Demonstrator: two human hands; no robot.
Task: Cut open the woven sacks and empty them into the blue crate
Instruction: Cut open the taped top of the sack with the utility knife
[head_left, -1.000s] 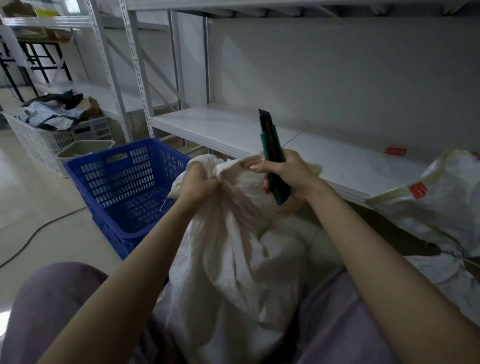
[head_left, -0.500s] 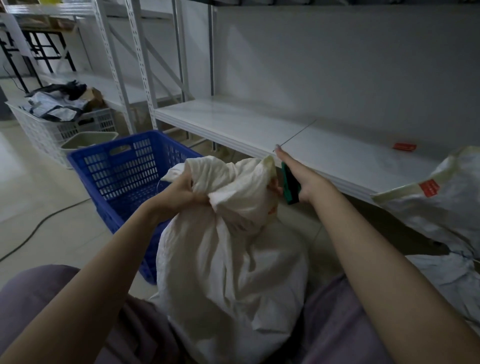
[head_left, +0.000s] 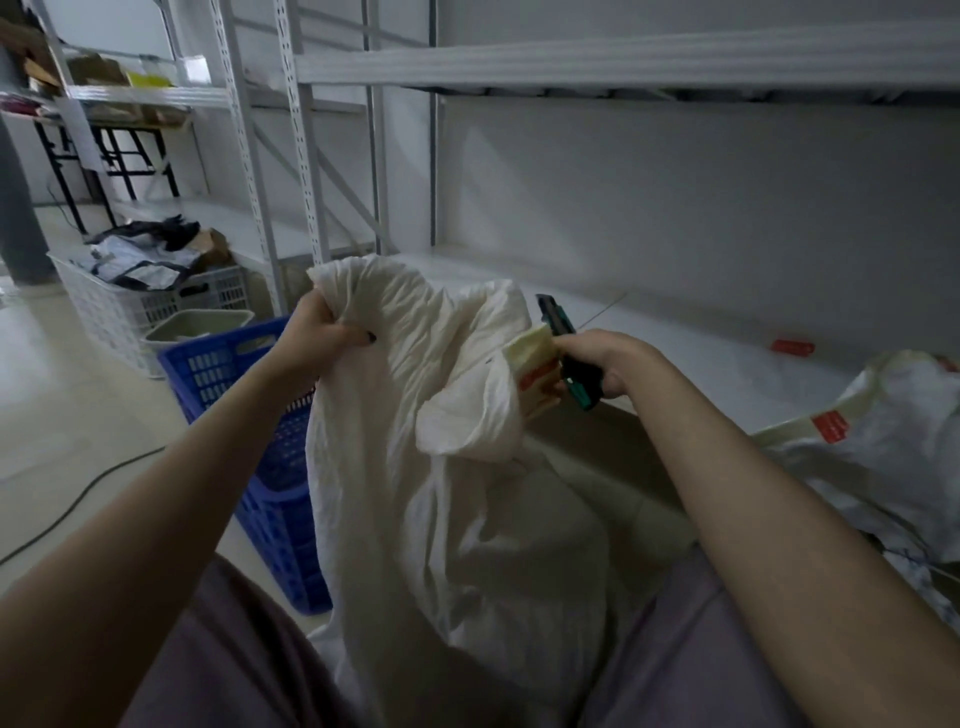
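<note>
A white woven sack (head_left: 447, 509) stands upright between my knees. My left hand (head_left: 317, 332) grips the left edge of its top and holds it up. My right hand (head_left: 597, 361) holds a green and black utility knife (head_left: 563, 343) and also pinches the sack's right edge, where a yellowish taped strip with a red label (head_left: 535, 366) shows. The sack's mouth sags between my two hands. The blue crate (head_left: 228, 364) stands on the floor to the left, partly hidden behind the sack and my left arm.
White metal shelving (head_left: 675, 332) runs along the back with a small red object (head_left: 792, 346) on its low shelf. Another sack (head_left: 883, 457) lies at the right. A white basket of packages (head_left: 140, 296) and a beige bin (head_left: 197, 325) stand behind the crate. A cable (head_left: 78, 501) crosses the floor.
My hands have pulled apart and lifted the sack's top, so the gathered mouth has spread wide. The right hand with the knife moved to the sack's right edge. The view tilted up.
</note>
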